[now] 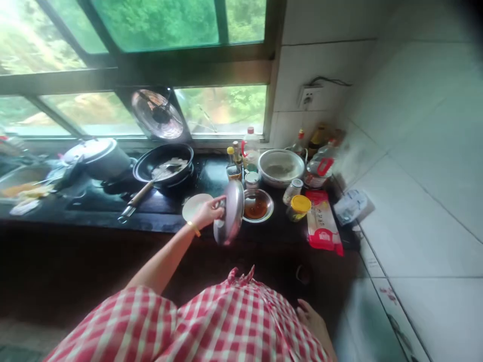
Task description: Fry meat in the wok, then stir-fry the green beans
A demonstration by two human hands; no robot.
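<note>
My left hand (207, 212), a yellow band at its wrist, is closed on the knob of a metal pot lid (234, 211). The lid is tilted almost on edge above the front of the counter. Just behind my hand lies a white plate (194, 205), partly covered by it. To the lid's right is a metal bowl of brown sauce (256, 207), its left rim hidden by the lid. Low at my right side hangs my right hand (310, 317), its fingers loosely apart and holding nothing that I can see.
A black wok (145, 166) on the stove holds pale food and a spatula (139, 196). Left of it stands a lidded pot (98, 158). Bottles, a large bowl (281, 168), a yellow-lidded jar (300, 206) and a red packet (324, 221) crowd the right. A fan (158, 114) is set in the window.
</note>
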